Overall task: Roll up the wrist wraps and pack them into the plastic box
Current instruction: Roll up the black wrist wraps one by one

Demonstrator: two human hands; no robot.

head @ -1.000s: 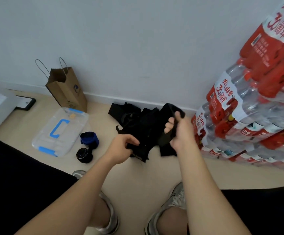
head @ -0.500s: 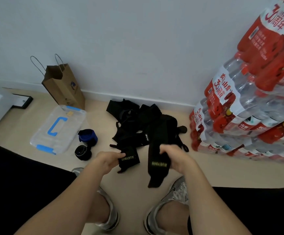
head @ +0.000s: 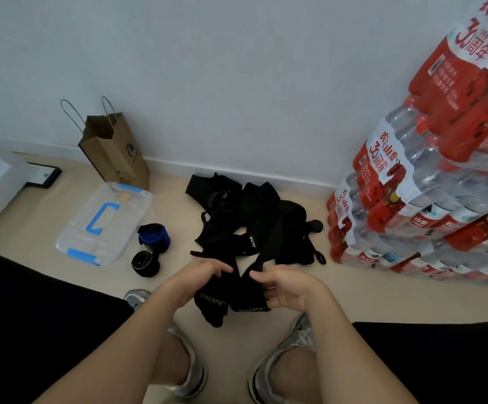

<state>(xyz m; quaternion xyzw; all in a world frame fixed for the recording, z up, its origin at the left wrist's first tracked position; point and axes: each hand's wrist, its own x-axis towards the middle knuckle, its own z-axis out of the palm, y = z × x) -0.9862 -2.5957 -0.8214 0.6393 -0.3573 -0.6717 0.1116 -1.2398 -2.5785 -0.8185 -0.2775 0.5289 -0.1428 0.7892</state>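
Note:
A black wrist wrap [head: 231, 301] with yellow lettering hangs folded between my hands, above the floor between my shoes. My left hand [head: 199, 278] grips its left end. My right hand [head: 283, 287] holds its right end with thumb and curled fingers. Its strap runs up into a heap of black wraps [head: 248, 223] by the wall. To the left, a rolled blue wrap [head: 153, 237] and a rolled black wrap [head: 145, 262] sit on the floor beside the clear plastic box [head: 102, 223], whose lid with blue handle and clips is on.
A brown paper bag [head: 114, 150] stands against the wall behind the box. Stacked packs of bottled water [head: 429, 185] with red labels fill the right side. A small black frame [head: 43, 174] lies at the far left. My shoes [head: 187, 371] are below the hands.
My hands have come down and toward me from the heap, drawing the wrap's two ends together so they hang side by side.

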